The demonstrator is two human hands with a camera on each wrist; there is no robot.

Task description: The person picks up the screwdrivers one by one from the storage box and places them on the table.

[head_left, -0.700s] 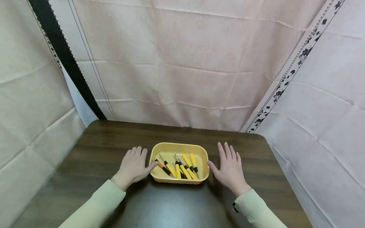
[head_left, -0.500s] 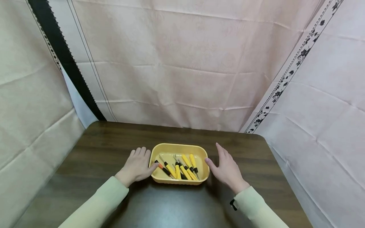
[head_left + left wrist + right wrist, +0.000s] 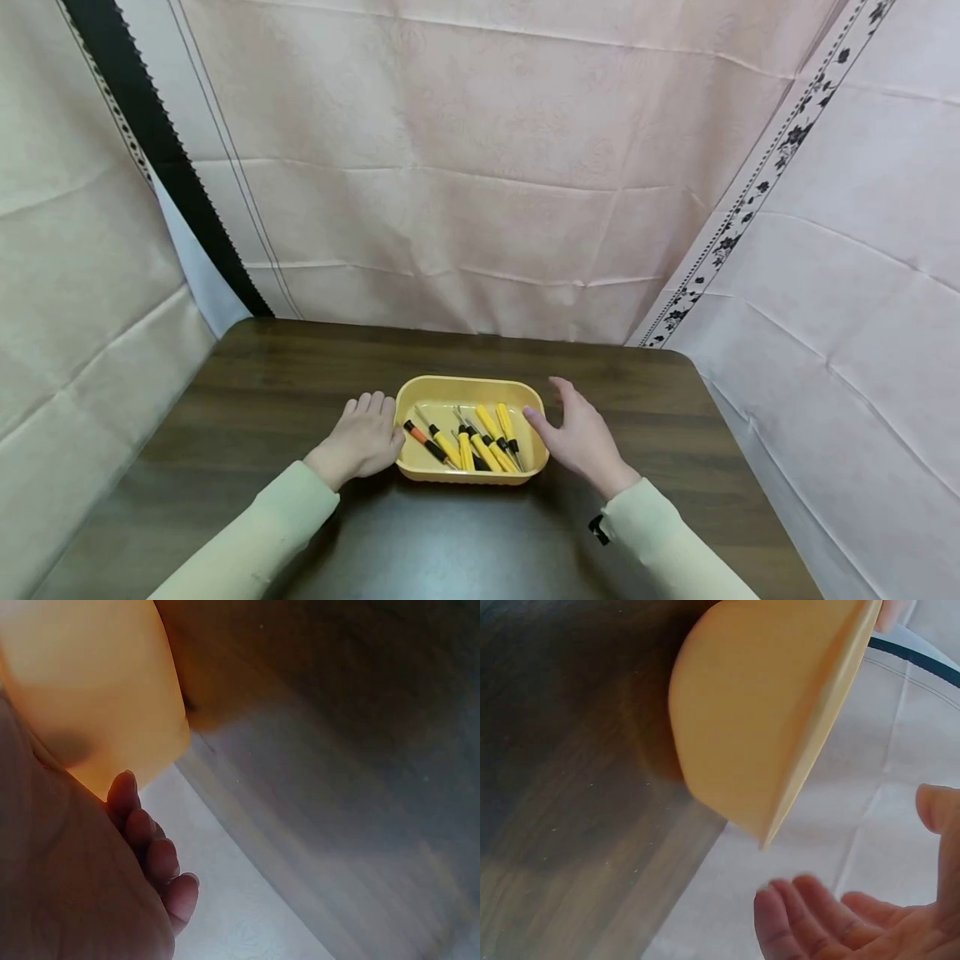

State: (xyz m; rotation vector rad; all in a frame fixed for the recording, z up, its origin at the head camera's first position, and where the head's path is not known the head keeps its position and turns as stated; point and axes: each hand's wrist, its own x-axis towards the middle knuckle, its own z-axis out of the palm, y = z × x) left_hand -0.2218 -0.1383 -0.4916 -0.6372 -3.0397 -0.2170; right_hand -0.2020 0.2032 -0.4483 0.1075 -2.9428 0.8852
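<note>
A yellow plastic tray (image 3: 471,477) stands on the dark wooden table. Inside it lie several small screwdrivers with yellow-and-black handles (image 3: 482,450) and one with an orange-and-black handle (image 3: 425,442). My left hand (image 3: 360,442) is at the tray's left end, thumb at the rim; in the left wrist view its fingers (image 3: 161,859) lie beside the tray's outer wall (image 3: 97,690), loosely bent. My right hand (image 3: 583,440) hovers by the right end, thumb over the rim and fingers spread apart from it. In the right wrist view a gap separates these fingers (image 3: 772,922) from the tray.
The wooden table (image 3: 315,358) has rounded far corners. Pale cloth curtains hang behind it (image 3: 465,208) and along both sides, with a black strip (image 3: 180,167) at the left and a floral border (image 3: 750,208) at the right.
My right hand has moved left towards the tray, its fingers turning inward. My left hand has shifted slightly right to the tray, and its thumb has drawn back to the rim.
</note>
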